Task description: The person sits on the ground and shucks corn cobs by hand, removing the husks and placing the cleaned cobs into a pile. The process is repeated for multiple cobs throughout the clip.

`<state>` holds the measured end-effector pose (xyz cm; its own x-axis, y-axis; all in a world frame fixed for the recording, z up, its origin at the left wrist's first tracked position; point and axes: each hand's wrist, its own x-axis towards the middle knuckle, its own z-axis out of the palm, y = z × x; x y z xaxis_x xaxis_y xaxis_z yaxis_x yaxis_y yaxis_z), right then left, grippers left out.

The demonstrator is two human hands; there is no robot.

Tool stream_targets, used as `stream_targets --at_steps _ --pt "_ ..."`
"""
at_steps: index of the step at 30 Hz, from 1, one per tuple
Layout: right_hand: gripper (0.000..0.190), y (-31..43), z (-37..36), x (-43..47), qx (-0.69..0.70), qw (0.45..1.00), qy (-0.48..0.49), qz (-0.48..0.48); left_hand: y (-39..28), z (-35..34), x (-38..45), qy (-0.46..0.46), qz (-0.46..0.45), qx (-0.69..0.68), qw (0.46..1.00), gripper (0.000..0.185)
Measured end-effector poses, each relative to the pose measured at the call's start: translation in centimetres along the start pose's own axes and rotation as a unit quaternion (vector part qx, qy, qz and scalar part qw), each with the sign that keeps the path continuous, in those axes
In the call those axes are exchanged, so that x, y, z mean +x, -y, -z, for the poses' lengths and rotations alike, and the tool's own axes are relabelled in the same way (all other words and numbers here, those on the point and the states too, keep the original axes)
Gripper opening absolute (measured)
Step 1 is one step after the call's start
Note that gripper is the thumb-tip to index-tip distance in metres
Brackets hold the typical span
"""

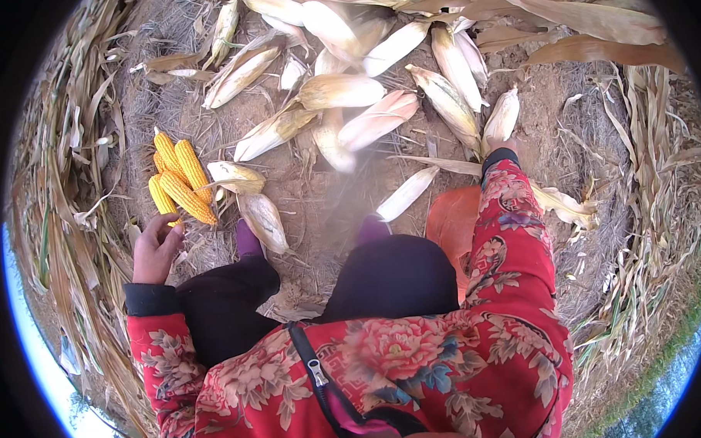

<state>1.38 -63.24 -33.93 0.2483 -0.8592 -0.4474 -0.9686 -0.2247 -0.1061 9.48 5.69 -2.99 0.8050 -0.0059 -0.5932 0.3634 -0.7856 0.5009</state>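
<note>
My left hand [157, 249] is at the near end of a bare yellow corn ear [162, 195], with that end between thumb and fingers. This ear lies against a small pile of other husked yellow ears [191, 164] on the ground at the left. Farther out to the right, my right hand [503, 146] grips the lower end of a corn ear in its pale dry husk [503, 114]. The husk hides its kernels, and my fingers are partly hidden behind the sleeve cuff.
Several ears in husks [340, 91] lie scattered ahead. Empty-looking husks [262, 221] rest by my left shoe [248, 239]. An orange-red sheet or bag [452, 227] is beside my right knee. Dry corn stalks [71, 188] line the left side, more stalks [653, 168] the right.
</note>
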Motion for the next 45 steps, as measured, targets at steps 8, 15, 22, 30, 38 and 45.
stream_targets --at_steps 8,15,22,30,38,45 --pt "0.082 -2.0 -4.4 2.6 0.026 0.996 -0.052 -0.072 -0.2 -0.4 0.9 0.014 0.024 0.058 0.998 0.027" --pt "0.082 -1.0 0.4 1.6 0.046 0.996 0.071 0.018 0.4 -0.1 -0.1 0.012 0.023 0.115 0.993 0.026" --pt "0.054 -1.3 9.2 -5.1 0.365 0.896 0.25 0.04 -2.6 -1.9 -1.5 0.013 -0.096 0.118 0.988 0.025" --pt "0.052 4.6 18.6 -25.1 0.336 0.814 0.298 0.369 -10.2 -6.5 -4.7 -0.131 -0.437 0.193 0.869 0.052" --pt "0.048 10.3 21.1 -42.7 0.123 0.69 0.394 0.595 -14.1 -7.4 -7.5 -0.287 -0.576 0.284 0.711 0.072" --pt "0.039 11.2 23.1 -43.8 0.455 0.741 0.137 0.473 -9.5 -5.7 -5.1 -0.15 -0.352 -0.086 0.92 0.055"
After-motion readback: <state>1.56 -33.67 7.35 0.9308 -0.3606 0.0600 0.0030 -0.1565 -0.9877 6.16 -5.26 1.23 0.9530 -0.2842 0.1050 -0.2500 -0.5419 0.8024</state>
